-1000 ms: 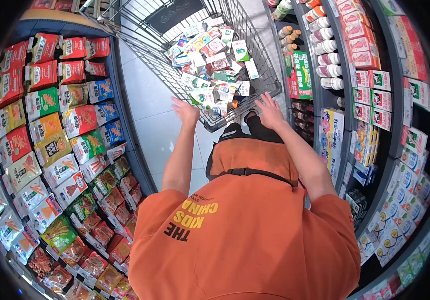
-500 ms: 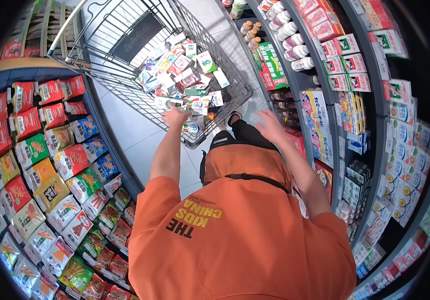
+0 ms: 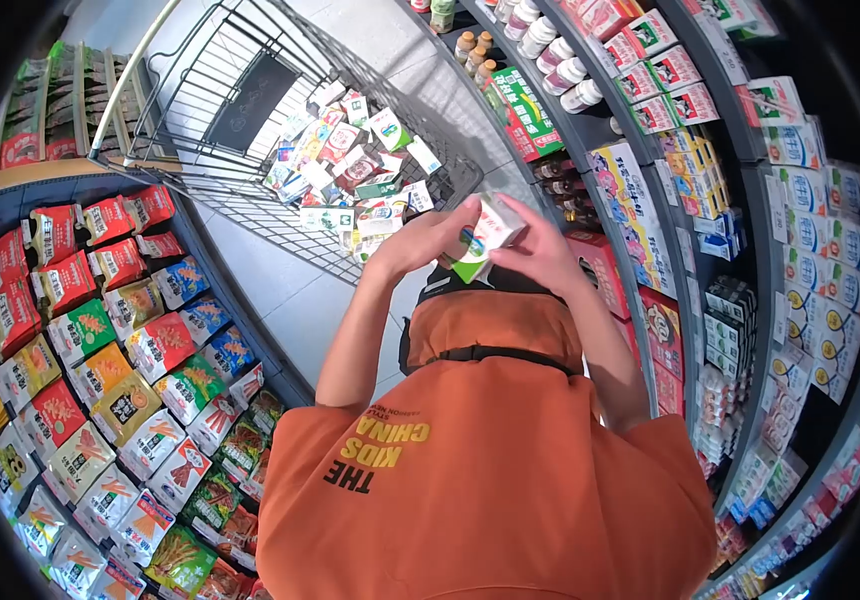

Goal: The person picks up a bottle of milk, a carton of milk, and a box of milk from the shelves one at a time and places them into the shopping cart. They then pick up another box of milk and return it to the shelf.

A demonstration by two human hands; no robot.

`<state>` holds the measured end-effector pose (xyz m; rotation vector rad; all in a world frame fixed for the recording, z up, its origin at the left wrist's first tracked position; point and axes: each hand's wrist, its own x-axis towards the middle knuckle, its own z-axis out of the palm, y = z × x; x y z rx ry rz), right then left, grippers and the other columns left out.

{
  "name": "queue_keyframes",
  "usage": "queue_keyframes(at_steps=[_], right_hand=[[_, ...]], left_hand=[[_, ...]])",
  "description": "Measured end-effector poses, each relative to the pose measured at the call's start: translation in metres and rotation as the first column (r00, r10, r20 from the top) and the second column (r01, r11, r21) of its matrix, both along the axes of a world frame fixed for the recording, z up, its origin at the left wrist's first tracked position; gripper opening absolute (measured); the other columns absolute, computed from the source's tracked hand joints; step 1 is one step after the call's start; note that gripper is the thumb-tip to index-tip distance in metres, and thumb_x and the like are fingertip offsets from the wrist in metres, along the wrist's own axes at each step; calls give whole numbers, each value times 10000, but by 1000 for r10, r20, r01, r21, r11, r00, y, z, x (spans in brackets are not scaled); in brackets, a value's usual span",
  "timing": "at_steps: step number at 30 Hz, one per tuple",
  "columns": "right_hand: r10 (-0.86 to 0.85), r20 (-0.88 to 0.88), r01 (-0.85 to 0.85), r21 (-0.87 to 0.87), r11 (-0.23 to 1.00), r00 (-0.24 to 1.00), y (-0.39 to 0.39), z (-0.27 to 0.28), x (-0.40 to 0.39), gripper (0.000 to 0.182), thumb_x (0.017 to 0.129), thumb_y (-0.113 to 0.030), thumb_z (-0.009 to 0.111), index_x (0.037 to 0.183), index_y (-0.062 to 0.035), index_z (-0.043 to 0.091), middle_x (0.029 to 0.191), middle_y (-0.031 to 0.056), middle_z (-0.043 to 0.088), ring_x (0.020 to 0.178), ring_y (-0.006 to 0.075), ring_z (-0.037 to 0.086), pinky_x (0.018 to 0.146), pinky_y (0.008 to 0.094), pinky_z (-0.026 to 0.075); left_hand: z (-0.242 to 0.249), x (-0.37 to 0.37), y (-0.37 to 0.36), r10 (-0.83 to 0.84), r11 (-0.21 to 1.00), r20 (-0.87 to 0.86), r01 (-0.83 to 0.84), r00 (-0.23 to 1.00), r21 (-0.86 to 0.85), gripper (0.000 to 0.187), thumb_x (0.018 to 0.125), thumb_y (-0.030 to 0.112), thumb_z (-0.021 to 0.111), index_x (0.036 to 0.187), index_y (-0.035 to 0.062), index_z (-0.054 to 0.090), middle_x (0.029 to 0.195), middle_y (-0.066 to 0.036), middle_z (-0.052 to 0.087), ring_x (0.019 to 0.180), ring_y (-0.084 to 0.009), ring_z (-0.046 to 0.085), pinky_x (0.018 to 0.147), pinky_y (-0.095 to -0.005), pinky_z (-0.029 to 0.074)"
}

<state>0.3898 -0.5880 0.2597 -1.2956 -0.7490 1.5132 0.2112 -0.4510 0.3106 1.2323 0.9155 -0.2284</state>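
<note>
A white and green milk carton (image 3: 491,228) is held in front of my waist, between both hands. My left hand (image 3: 424,243) grips its left side, fingers wrapped over the top edge. On the opposite side my right hand (image 3: 542,252) has its fingers and thumb against the carton. Just beyond my hands stands a wire shopping cart (image 3: 240,215), with many small cartons and boxes (image 3: 355,165) piled loosely inside. The print on the held carton is too small to read.
Shelves of bagged snacks (image 3: 130,325) rise close on my left. On my right are shelves with bottles (image 3: 560,75), boxed drinks (image 3: 650,75) and packs of milk (image 3: 800,260). Pale floor tiles (image 3: 285,310) show between the left shelf and the cart.
My left hand has come back from the cart, and the right hand has moved in to meet it. A carton is now between them. The view has shifted slightly.
</note>
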Motion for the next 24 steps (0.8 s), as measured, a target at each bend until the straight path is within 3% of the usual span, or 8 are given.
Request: queue_keyframes(at_steps=[3,6,7,10,11,16,20,24], right_hand=[[-118,-218,105,-73,992,969,-17,3,33,677,842,-59,692,1433,-5,365,1226,118,600,1086,189,614,916,341,518],[-220,-406,206,-78,975,887,-34,5,52,580,847,-22,654,1380,-16,425,1218,127,603,1111,205,607,932,384,513],[-265,-414,251,-89,964,871,-41,8,55,544,846,-12,646,1351,-23,443,1199,122,609,1130,212,597,934,399,511],[-364,-421,366,-78,927,831,-71,-5,68,547,845,-19,647,1349,-36,437,1185,115,613,1094,204,614,913,388,525],[-386,-359,382,-84,920,850,-85,-20,74,549,839,-34,657,1345,-51,445,1180,105,613,1046,192,632,871,363,538],[-438,-310,417,-136,899,844,-145,1,104,504,834,-155,741,1261,-42,497,1137,92,617,1007,177,637,843,329,536],[-438,-143,413,-174,894,888,-192,7,130,446,886,-166,700,1257,-3,514,1181,97,605,1095,175,608,908,353,531],[-524,-215,505,-140,852,824,-228,-8,145,495,868,-187,725,1265,11,505,1176,110,611,1075,190,622,913,359,533]], left_hand=[[4,9,-20,-32,996,21,30,999,84,705,941,657,405,1196,50,660,763,-58,593,655,-147,503,604,-275,436],[4,29,-52,-80,935,86,45,993,352,728,867,642,558,1314,68,578,881,-129,638,760,-213,588,694,-321,479],[11,38,-66,-72,844,46,36,996,536,786,779,537,721,1336,22,519,1029,-216,629,912,-317,626,812,-381,502],[-8,74,-116,-73,421,224,-173,972,890,829,722,426,813,1314,-39,465,1115,-243,615,1057,-359,613,903,-402,494],[-8,86,-134,4,545,160,-137,987,827,866,687,322,846,1340,-46,412,1124,-257,607,1077,-395,605,923,-431,496],[-31,124,-183,-156,551,223,-102,962,828,759,708,259,819,1292,-42,438,1108,-240,610,1020,-400,622,851,-428,519],[-26,151,-212,-253,601,190,0,949,799,714,709,239,815,1270,-18,456,1098,-228,615,1021,-396,619,849,-438,512],[-33,174,-230,-364,601,191,73,912,796,853,704,284,838,1378,-6,403,1283,-227,538,1160,-377,552,976,-437,449]])
